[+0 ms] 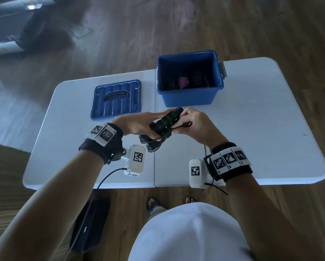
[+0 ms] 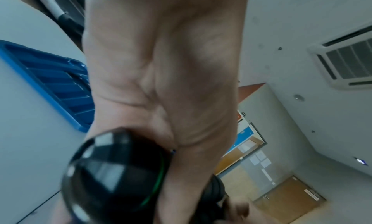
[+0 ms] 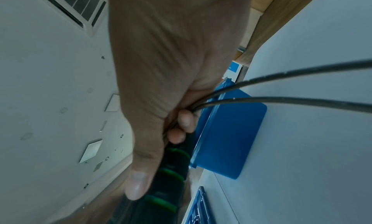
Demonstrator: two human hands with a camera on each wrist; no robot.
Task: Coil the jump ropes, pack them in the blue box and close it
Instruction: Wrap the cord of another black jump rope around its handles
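Observation:
Both hands hold one black jump rope (image 1: 166, 122) with green rings just above the table, in front of the blue box (image 1: 190, 96). My left hand (image 1: 141, 125) wraps the two bundled handles from the left; the black handle end (image 2: 112, 171) fills its wrist view. My right hand (image 1: 190, 122) grips the ringed handle (image 3: 171, 171) and pinches two cord strands (image 3: 281, 100) against it. Loops of cord hang below the handles (image 1: 150, 146). The box stands open with coiled ropes inside, one of them pink (image 1: 183, 82). Its blue lid (image 1: 116, 98) lies flat to the left.
The white folding table (image 1: 261, 129) has a seam down its middle. A grey latch (image 1: 223, 69) sticks out on the box's right side. On the wooden floor by my feet lies a black bag (image 1: 90, 223).

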